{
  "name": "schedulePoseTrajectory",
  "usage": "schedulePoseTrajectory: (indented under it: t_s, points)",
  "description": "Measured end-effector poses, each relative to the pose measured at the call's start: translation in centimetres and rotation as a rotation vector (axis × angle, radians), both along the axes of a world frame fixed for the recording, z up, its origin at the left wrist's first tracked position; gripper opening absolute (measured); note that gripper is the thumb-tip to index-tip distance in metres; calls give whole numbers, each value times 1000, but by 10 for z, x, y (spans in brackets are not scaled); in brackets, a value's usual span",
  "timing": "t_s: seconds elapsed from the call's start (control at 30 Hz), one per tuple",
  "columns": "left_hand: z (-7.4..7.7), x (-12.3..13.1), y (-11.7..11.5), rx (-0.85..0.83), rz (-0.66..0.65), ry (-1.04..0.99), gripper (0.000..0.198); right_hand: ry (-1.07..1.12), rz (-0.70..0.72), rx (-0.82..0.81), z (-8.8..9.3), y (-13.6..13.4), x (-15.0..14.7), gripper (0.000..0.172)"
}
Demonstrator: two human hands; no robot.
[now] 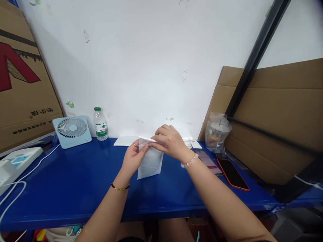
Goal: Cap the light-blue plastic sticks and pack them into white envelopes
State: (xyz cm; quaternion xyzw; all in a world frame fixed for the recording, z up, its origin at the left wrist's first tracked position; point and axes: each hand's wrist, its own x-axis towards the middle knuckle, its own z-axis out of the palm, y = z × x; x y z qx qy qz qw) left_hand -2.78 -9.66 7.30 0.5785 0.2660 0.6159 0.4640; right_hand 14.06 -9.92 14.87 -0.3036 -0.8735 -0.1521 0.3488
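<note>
A whitish translucent plastic bag (150, 164) hangs upright between my hands, just above the blue table. My left hand (135, 156) grips its upper left edge, thumb on the front face. At the bag's top edge, my right hand (170, 141) pinches the plastic with thumb and fingers. Something pale seems to fill the bag, but its kind cannot be made out. Behind my hands lie white sheets or flat packs (123, 140) along the wall, partly hidden by my right hand.
On the left stand a light blue fan (73, 129), a water bottle (100, 124) and a white power strip (21, 164) with cables. To the right are two phones (232, 173) (208, 162) and a bagged drink cup (217, 132). Cardboard (282, 127) leans beside a black post (252, 64).
</note>
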Motion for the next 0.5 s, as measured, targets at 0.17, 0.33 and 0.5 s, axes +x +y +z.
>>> schedulePoseTrajectory:
  t_s: [0.17,0.33,0.5]
  points:
    - [-10,-14,17,-17,318,-72,40,460,-252,-103,-9,52,41,41]
    - [-25,-29,28,-174,506,-255,35,791,-765,-329,-48,128,120,49]
    - [-34,-29,32,-328,388,-241,41,756,-991,-433,-91,155,160,39]
